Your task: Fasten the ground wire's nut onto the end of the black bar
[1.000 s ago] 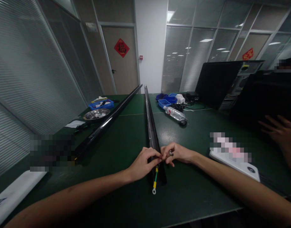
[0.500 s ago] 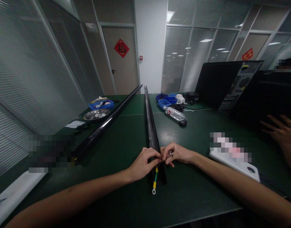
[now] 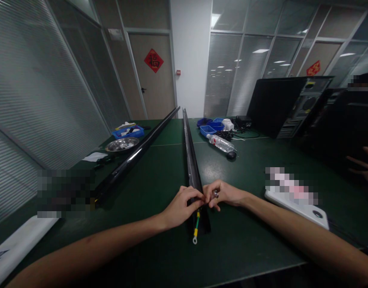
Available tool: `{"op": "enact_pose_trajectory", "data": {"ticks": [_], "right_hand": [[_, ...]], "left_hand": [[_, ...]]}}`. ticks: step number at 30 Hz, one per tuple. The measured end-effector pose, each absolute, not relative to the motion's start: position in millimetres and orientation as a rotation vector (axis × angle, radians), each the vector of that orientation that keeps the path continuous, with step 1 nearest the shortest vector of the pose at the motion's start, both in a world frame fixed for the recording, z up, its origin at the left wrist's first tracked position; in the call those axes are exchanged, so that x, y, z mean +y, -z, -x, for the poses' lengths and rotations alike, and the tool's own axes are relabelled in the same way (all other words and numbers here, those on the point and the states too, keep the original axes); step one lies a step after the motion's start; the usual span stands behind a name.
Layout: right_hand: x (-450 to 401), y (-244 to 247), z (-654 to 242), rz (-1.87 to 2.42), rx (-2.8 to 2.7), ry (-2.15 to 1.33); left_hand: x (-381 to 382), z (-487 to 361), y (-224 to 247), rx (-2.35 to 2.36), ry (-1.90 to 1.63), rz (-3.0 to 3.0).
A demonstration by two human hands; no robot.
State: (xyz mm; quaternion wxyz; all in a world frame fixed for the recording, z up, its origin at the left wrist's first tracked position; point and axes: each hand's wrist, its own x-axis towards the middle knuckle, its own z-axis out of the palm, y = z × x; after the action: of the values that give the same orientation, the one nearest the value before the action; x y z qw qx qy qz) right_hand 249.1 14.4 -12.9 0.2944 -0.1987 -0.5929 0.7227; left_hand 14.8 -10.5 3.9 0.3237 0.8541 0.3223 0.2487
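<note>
Over the near end of a long black channel-shaped rail, my left hand is closed, thumb and fingers pinched together. Its fingertips meet those of my right hand, which is also closed in a pinch. Whatever the fingertips grip is hidden between them. A small shiny metal piece shows among the right fingers, too small to name. Below the left thumb a short green-and-yellow wire hangs toward me and ends in a ring terminal. Its upper end is hidden by my hands.
A second black rail slants away on the left, near a metal dish and blue tray. At right are a plastic bottle, blue bins, a white device and a computer case. Another person's hand appears far right.
The other person's hand at the far right has drawn back toward the frame's edge. My two hands and the wire stay almost in the same place.
</note>
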Motion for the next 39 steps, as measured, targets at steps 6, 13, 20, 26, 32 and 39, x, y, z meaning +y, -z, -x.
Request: {"op": "enact_pose_trajectory", "data": {"ticks": [6, 13, 20, 26, 32, 39], "right_hand": [[13.5, 11.6, -248.3, 0.530, -1.587, -1.917], [11.1, 9.7, -247.1, 0.558, -1.609, -1.896], [11.5, 9.9, -245.1, 0.576, -1.521, -1.876], [10.7, 13.6, -244.7, 0.550, -1.456, -1.854], [-1.9, 6.4, -240.7, 0.575, -1.687, -1.492], [-30.8, -11.6, -237.2, 0.725, -1.997, -0.920]], "left_hand": [[-11.6, -14.6, -5.1, 0.866, -0.674, -2.227], [-12.5, -15.9, -9.1, 0.852, -0.644, -2.220], [-10.4, -13.3, -5.0, 0.861, -0.663, -2.183], [-11.0, -13.8, -1.4, 0.885, -0.712, -2.161], [-11.8, -14.4, -3.1, 0.915, -0.681, -2.147], [-14.1, -12.8, -6.4, 0.926, -0.724, -2.135]]}}
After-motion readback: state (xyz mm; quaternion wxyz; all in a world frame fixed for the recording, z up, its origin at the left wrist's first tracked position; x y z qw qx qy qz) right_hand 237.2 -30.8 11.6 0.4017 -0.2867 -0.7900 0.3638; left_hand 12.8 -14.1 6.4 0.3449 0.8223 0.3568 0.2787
